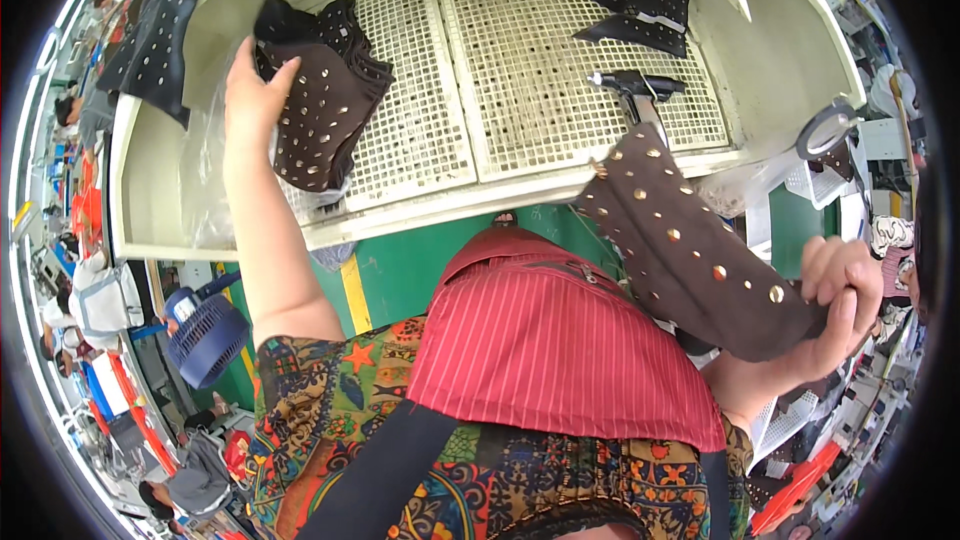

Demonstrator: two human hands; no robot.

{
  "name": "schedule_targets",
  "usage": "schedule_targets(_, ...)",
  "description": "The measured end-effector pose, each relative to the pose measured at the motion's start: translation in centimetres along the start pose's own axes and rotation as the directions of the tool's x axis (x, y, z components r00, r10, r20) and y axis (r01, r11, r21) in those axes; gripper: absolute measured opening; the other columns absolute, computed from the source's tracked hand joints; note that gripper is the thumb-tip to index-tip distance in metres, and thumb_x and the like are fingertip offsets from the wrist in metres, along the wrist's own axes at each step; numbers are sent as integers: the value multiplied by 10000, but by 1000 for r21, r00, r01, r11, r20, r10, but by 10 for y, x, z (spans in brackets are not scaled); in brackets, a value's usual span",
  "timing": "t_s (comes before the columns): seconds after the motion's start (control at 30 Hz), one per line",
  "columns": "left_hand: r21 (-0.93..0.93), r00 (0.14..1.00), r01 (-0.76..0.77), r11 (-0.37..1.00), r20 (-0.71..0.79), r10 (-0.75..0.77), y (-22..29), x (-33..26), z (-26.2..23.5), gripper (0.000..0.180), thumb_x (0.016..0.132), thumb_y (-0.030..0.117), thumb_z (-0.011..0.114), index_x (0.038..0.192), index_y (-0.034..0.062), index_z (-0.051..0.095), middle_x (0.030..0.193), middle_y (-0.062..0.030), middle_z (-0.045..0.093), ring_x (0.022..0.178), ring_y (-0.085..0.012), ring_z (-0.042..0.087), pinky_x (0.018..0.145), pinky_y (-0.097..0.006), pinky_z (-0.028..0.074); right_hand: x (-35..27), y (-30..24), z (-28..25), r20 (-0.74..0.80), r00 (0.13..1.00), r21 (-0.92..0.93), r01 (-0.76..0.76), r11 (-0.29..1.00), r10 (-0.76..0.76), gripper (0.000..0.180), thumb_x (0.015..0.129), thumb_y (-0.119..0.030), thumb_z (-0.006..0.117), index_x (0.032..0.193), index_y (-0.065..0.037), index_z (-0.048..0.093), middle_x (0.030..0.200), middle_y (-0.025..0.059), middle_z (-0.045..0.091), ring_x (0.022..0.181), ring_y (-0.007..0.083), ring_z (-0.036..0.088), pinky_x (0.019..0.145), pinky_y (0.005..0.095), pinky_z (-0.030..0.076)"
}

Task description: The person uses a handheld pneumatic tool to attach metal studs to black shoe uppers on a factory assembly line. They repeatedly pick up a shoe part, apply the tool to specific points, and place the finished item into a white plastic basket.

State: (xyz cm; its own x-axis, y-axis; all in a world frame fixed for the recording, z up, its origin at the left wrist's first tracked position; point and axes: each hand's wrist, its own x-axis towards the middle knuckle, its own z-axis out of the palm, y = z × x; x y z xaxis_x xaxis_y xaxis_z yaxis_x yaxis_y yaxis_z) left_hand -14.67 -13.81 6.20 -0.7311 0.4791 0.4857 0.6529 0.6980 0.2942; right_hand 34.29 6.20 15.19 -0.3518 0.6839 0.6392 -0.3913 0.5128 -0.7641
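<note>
Brown panel [690,240] slants up-left from right hand [842,285] clutching its end; left hand [254,100] at studded stack [325,115], left edge, grip unclear.

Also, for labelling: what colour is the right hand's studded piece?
The piece is dark brown; head view.

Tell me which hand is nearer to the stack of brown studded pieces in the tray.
Left. The left hand is at the left edge of the stack; the right hand is off to the right, holding a separate brown studded piece.

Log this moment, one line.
left hand: at brown studded fabric pile; right hand: gripping brown studded fabric strip; cream gridded tray: beneath pile
</note>
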Motion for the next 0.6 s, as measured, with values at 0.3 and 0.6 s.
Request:
schedule_targets(0.3,-921,494,-108,374,277,824,197,-77,-23,1181,600,521,804,1460,25,163,1477,-298,162,1378,-443,172,1115,-514,166,54,75,116,-99,953,-133,-297,945,286,148,878,-51,590,1011,1,626,826,-5,591,689,42,491,622,183,391)
schedule_targets(0.6,-791,757,-105,602,330,564,206,-97,18,942,726,224,695,1426,-72,139,1437,-304,241,1350,-417,258,1111,-438,225,71,138,164,42,823,268,-556,787,567,135,885,-130,623,960,-20,643,838,-27,611,771,39,521,689,200,434)
